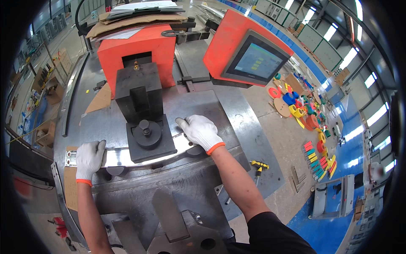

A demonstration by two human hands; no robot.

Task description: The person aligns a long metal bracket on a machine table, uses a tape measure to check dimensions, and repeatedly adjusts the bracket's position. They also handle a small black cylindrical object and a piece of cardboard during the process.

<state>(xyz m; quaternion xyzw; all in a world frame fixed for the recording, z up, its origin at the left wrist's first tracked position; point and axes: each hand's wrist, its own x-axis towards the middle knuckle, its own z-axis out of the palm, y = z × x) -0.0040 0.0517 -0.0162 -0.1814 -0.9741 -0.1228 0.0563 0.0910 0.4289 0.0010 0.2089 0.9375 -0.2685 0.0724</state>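
A long, shiny flat metal bar (pixel 120 158) lies across the dark bench, passing under the black press head (pixel 146 135) of an orange machine. My left hand (pixel 89 160), in a white glove with an orange cuff, is closed on the bar near its left end, where round holes show. At the bar's right part, my right hand (pixel 200 131), gloved alike, grips it from above with the thumb pointing left. The fingers of both hands are partly hidden. Dark round supports (pixel 116 171) sit against the bar's near edge.
An orange-cased touch screen (pixel 260 58) stands at the far right of the bench. Cardboard and papers (pixel 139 17) lie stacked on the machine. A yellow-black hammer (pixel 259 165) rests right of my forearm. Colourful tape rolls (pixel 296 111) and steel squares (pixel 297 180) lie farther right.
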